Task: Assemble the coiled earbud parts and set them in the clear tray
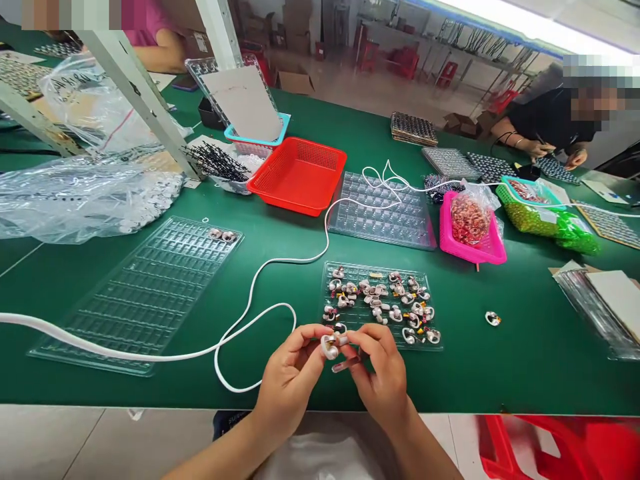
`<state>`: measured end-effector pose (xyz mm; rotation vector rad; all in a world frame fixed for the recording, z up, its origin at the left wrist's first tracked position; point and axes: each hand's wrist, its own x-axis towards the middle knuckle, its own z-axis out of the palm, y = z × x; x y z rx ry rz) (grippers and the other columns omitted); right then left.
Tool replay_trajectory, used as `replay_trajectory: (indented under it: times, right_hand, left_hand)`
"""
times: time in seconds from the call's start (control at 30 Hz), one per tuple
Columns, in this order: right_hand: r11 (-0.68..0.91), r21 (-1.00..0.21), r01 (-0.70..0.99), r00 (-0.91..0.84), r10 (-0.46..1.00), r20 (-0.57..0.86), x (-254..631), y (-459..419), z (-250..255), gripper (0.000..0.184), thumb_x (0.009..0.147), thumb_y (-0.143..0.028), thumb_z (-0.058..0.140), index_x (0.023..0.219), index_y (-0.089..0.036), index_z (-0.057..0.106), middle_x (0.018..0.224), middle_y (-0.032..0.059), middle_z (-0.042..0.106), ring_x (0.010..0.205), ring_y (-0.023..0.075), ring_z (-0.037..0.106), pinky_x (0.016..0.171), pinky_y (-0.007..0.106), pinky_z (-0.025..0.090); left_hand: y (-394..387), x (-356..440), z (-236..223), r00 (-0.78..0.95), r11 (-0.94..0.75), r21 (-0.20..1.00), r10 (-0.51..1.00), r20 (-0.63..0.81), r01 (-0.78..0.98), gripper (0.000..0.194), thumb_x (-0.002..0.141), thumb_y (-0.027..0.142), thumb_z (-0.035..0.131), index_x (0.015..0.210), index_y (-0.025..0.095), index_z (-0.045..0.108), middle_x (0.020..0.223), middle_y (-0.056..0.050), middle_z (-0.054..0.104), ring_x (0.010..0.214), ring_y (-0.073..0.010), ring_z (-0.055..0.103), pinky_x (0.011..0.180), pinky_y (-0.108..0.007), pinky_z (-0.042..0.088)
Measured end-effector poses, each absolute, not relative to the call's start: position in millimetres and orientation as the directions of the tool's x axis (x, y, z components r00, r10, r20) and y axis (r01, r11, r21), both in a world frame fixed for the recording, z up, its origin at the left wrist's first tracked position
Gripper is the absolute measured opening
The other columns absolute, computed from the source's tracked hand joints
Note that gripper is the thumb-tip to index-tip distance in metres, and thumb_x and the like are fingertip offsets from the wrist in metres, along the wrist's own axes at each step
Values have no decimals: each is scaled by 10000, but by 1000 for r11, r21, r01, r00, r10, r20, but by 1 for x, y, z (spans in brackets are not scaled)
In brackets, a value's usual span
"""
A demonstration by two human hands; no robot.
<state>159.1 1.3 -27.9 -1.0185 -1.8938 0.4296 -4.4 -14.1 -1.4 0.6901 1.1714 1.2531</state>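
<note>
So the little white curled piece [329, 347] is at lower centre of the frame, over the green bench [280, 293]. Left hand [286, 381] has a narrow pinch grip on it; right hand [383, 377] is closed around a slim strip [346, 365], fingertips right by the piece. Looks super light, probably stiff plastic, kinda slippery and easy to scuff or snap. I'd take it by the outer curve, fingertips only, no squeezing.

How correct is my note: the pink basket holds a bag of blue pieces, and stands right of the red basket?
Wrong colour: the head view shows a bag of orange-red pieces in the pink basket, which stands right of the red basket.
</note>
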Motion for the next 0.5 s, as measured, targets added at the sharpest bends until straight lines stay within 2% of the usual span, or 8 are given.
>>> replay_trajectory:
  times: [0.2,0.3,0.4,0.5]
  right_hand:
    - [653,-589,476,-273,747,607,163,-4,-25,313,936,-120,589,1208,-274,600,972,64,639,789,174,670,657,300,595]
    - [665,-596,450,-279,739,613,163,-6,-25,310,928,-113,606,1197,-266,598,1019,76,678,839,180,697,680,302,598]
    - [651,-634,418,-245,753,611,159,-8,-25,345,915,-90,629,1207,-268,589,1011,67,723,881,182,715,724,307,604]
    - [585,-733,348,-187,809,557,156,-9,-23,331,896,-78,660,1157,-275,613,975,48,737,856,174,717,725,299,601]
  left_hand:
    - [-22,-4,7,-107,200,924,963,-246,-326,208,802,374,783,918,210,731,902,-61,757,884,-245,740,841,-312,588]
    - [-25,-4,7,-126,167,945,970,-209,-281,191,813,370,774,916,213,737,921,-68,757,901,-252,739,825,-302,589]
    - [-25,-4,5,-114,179,944,969,-217,-276,209,824,383,762,932,208,728,941,-82,771,899,-258,744,827,-311,589]
    - [-21,-5,3,-83,227,920,960,-266,-320,231,822,400,760,941,207,716,902,-80,787,881,-257,749,843,-326,584]
